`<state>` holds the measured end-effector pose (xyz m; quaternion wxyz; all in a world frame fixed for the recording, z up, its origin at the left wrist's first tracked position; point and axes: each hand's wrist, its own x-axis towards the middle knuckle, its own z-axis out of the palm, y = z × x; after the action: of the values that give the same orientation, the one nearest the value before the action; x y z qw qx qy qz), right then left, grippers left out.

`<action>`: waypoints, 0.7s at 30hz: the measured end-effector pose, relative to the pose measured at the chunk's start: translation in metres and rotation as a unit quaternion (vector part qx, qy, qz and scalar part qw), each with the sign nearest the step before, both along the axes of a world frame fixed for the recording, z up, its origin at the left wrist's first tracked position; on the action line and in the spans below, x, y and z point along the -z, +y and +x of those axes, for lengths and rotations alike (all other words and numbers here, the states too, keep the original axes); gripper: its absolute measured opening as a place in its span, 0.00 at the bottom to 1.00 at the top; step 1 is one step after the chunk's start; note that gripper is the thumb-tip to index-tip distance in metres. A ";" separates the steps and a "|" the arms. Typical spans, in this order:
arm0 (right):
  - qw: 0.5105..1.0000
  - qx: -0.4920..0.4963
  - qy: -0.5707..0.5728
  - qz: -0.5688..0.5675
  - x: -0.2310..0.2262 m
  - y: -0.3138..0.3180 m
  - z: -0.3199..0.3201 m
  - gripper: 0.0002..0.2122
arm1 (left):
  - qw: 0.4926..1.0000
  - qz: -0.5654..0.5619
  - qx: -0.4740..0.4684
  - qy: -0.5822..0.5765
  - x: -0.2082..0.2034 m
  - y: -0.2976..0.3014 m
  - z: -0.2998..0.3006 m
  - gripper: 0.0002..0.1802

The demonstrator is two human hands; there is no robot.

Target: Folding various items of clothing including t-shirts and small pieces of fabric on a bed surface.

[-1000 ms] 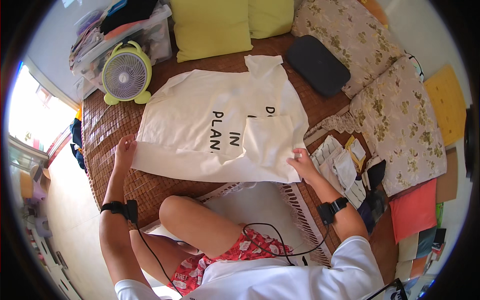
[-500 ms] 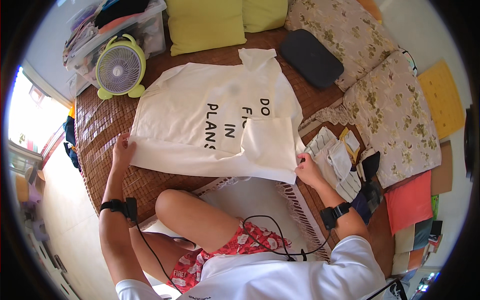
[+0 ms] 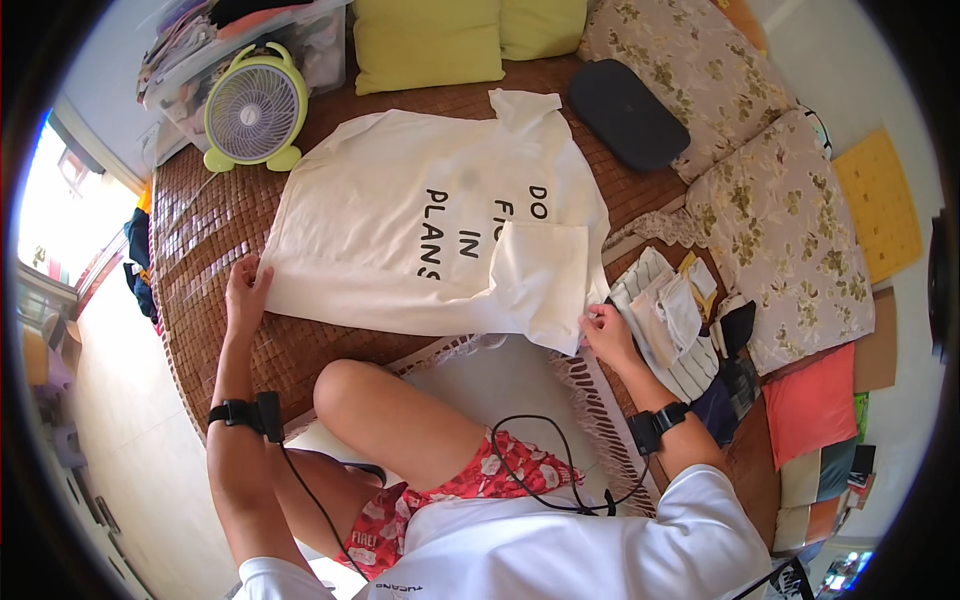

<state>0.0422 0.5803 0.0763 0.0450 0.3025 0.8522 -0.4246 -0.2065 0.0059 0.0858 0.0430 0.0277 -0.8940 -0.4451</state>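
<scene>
A cream-white T-shirt (image 3: 370,200) with black lettering lies spread on a brown woven mat, its collar end to the right. Its near side is folded over, and the near sleeve (image 3: 545,280) lies across part of the lettering. At the left, my left hand (image 3: 246,298) pinches the near corner of the hem. My right hand (image 3: 608,335) has its fingers closed on the near right corner, by the folded sleeve. The far sleeve (image 3: 525,110) sticks out at the top.
Right of my right hand lies a pile of folded clothes (image 3: 665,320). A green fan (image 3: 255,105) stands far left before a clear clothes bin (image 3: 325,60). Beyond the shirt are yellow-green cushions (image 3: 430,45) and a dark grey pad (image 3: 628,115); floral cushions (image 3: 785,235) line the right.
The near folded strip looks flatter, and slightly more of the lettering shows beside it. Both hands stay at the same shirt corners, while the whole view has shifted a little.
</scene>
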 end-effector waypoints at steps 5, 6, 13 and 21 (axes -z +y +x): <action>0.990 -0.015 -0.043 0.132 0.019 -0.001 -0.023 0.21 | 0.998 0.068 -0.019 -0.001 0.017 -0.020 -0.003 0.22; 0.985 -0.050 -0.099 0.134 0.016 -0.003 -0.027 0.20 | 0.999 0.037 -0.022 0.004 0.023 -0.024 -0.005 0.22; 0.992 -0.082 -0.031 0.094 -0.003 -0.006 -0.017 0.13 | 0.992 0.088 0.021 -0.092 -0.027 0.019 0.009 0.25; 0.923 0.047 -0.024 -0.380 0.000 -0.023 -0.038 0.16 | 0.975 0.153 0.067 -0.146 -0.073 0.024 0.011 0.17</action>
<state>0.0042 0.5572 0.0768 0.1569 0.3126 0.6102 -0.7109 -0.1952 0.0302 0.1590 -0.1223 0.0390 -0.8121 -0.5692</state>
